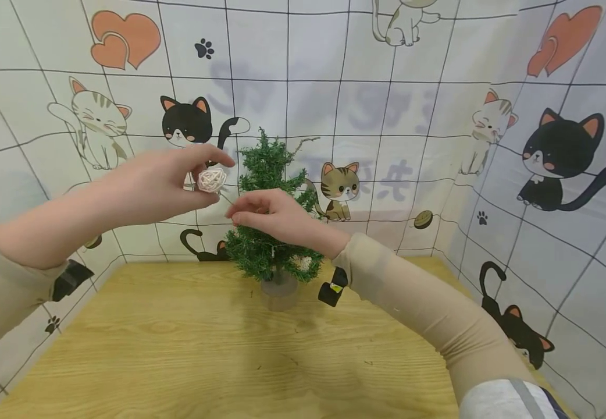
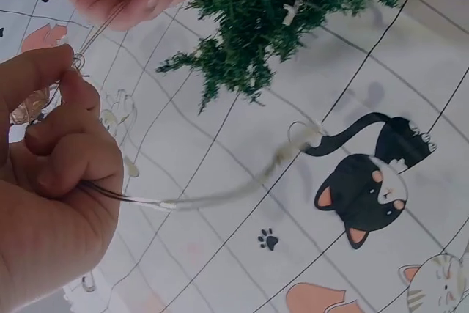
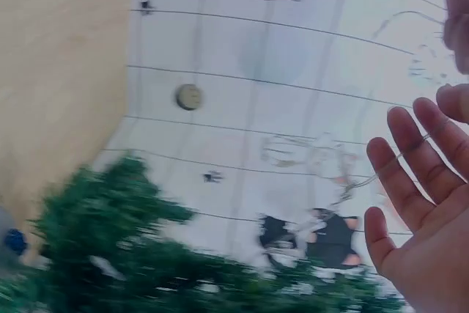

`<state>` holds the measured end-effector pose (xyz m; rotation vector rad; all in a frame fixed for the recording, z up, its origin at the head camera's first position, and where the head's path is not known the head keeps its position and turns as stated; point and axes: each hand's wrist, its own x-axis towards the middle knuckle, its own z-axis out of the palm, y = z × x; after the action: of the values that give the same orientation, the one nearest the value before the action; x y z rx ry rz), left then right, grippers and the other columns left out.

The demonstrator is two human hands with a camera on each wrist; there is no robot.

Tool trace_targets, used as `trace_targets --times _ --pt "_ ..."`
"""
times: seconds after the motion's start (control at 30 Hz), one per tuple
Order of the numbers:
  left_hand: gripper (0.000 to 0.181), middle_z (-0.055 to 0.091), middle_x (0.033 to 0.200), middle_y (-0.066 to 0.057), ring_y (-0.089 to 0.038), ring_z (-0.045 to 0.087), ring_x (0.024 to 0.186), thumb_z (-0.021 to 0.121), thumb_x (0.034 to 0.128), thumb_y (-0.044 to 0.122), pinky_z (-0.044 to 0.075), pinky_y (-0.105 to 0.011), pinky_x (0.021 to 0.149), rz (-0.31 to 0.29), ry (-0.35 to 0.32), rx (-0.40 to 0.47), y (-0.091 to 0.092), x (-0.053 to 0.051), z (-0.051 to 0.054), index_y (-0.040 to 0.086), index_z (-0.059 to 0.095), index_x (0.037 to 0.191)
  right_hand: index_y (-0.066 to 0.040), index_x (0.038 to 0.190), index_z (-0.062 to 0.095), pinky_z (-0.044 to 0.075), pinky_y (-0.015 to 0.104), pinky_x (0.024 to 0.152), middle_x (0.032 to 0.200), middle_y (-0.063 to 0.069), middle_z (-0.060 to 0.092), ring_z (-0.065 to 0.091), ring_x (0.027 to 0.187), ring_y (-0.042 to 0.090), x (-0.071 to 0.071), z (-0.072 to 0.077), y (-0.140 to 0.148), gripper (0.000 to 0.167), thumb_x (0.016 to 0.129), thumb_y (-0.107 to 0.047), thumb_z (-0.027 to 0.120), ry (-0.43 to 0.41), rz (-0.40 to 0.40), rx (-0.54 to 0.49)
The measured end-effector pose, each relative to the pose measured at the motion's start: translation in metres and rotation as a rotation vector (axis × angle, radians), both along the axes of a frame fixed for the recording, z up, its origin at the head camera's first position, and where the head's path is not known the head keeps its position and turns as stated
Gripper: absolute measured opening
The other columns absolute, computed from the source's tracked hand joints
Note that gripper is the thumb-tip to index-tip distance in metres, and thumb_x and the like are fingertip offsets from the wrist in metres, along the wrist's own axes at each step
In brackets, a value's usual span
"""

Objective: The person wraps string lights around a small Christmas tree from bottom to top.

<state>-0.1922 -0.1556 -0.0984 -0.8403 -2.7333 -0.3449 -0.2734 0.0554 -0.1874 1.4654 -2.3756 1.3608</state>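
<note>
A small artificial Christmas tree stands on the table, with thin wire running from it to my hands. My left hand pinches the wire of a string light, and a white wicker ball hangs between its thumb and fingers. A second length of wire trails out of the curled left fingers. My right hand, in front of the tree, pinches the same wire between thumb and index finger, the other fingers spread. Another wicker ball sits low in the branches.
The tree's pale round base rests on the wooden table. Close behind it hangs a white gridded cloth printed with cats and hearts. A few small dark bits lie on the table.
</note>
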Motion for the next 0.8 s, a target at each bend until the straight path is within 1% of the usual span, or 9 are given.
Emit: trace_targets --times 0.03,0.17,0.23,0.33,0.4,0.5,0.63,0.7,0.8 --pt "0.047 0.059 0.100 -0.003 -0.019 0.046 0.052 0.065 0.0914 0.019 0.040 -0.036 0.052 -0.008 0.030 -0.001 0.001 0.001 0.002 0.023 0.050 0.136 -0.006 0.115 0.067 0.050 0.030 0.085 0.106 0.000 0.069 0.065 0.095 0.013 0.001 0.006 0.001 0.021 0.099 -0.015 0.056 0.002 0.001 -0.016" --pt "0.046 0.057 0.097 -0.003 -0.018 0.047 0.053 0.066 0.0903 0.014 0.039 -0.035 0.052 -0.018 0.114 -0.013 0.001 0.003 0.010 0.022 0.052 0.133 -0.001 0.111 0.067 0.050 0.031 0.088 0.106 0.005 0.069 0.066 0.096 0.018 0.001 0.032 0.008 0.019 0.098 -0.010 0.057 0.003 -0.009 -0.080" --pt "0.044 0.058 0.096 -0.002 -0.017 0.047 0.052 0.063 0.0905 0.012 0.038 -0.034 0.052 -0.024 0.158 -0.021 0.001 0.003 0.014 0.020 0.054 0.132 -0.001 0.109 0.067 0.050 0.032 0.087 0.104 0.006 0.069 0.066 0.094 0.019 0.000 0.043 0.011 0.017 0.097 -0.009 0.058 0.017 -0.042 -0.087" --pt "0.040 0.061 0.096 -0.001 -0.016 0.046 0.049 0.059 0.0917 0.011 0.037 -0.032 0.049 -0.037 0.221 -0.040 0.001 0.000 0.019 0.018 0.055 0.131 -0.001 0.110 0.067 0.050 0.034 0.088 0.102 0.006 0.069 0.066 0.094 0.022 -0.004 0.052 0.018 0.018 0.097 -0.010 0.058 0.021 -0.098 -0.076" --pt "0.035 0.064 0.095 0.000 -0.015 0.044 0.046 0.057 0.0923 0.011 0.036 -0.031 0.047 -0.042 0.269 -0.065 0.000 -0.003 0.023 0.016 0.058 0.127 -0.002 0.109 0.068 0.049 0.035 0.088 0.100 0.008 0.069 0.065 0.093 0.023 -0.008 0.055 0.023 0.017 0.097 -0.010 0.059 0.020 -0.142 -0.069" --pt "0.027 0.068 0.096 -0.002 -0.015 0.045 0.046 0.056 0.0930 0.012 0.036 -0.032 0.047 -0.033 0.299 -0.093 -0.001 -0.007 0.029 0.014 0.064 0.119 -0.003 0.109 0.068 0.049 0.035 0.089 0.099 0.012 0.069 0.065 0.091 0.023 -0.014 0.055 0.031 0.017 0.097 -0.011 0.060 0.002 -0.197 -0.082" --pt "0.022 0.070 0.098 -0.003 -0.018 0.053 0.063 0.054 0.0948 0.012 0.040 -0.036 0.058 -0.015 0.301 -0.113 0.002 -0.013 0.040 0.015 0.071 0.107 -0.001 0.109 0.067 0.048 0.039 0.088 0.100 0.017 0.068 0.064 0.088 0.021 -0.024 0.052 0.045 0.018 0.097 -0.012 0.060 0.000 -0.256 -0.126" --pt "0.020 0.069 0.094 -0.002 -0.018 0.054 0.069 0.054 0.0959 0.013 0.040 -0.037 0.064 -0.018 0.311 -0.127 0.007 -0.015 0.044 0.015 0.073 0.102 -0.001 0.110 0.067 0.047 0.039 0.088 0.099 0.016 0.068 0.063 0.088 0.020 -0.029 0.052 0.052 0.019 0.097 -0.013 0.060 0.020 -0.289 -0.144" --pt "0.018 0.065 0.084 -0.001 -0.020 0.050 0.067 0.055 0.0967 0.016 0.039 -0.038 0.064 -0.035 0.339 -0.152 0.014 -0.018 0.048 0.014 0.073 0.099 -0.002 0.110 0.068 0.046 0.035 0.088 0.096 0.012 0.068 0.063 0.090 0.020 -0.035 0.053 0.059 0.020 0.097 -0.016 0.060 0.060 -0.339 -0.153"
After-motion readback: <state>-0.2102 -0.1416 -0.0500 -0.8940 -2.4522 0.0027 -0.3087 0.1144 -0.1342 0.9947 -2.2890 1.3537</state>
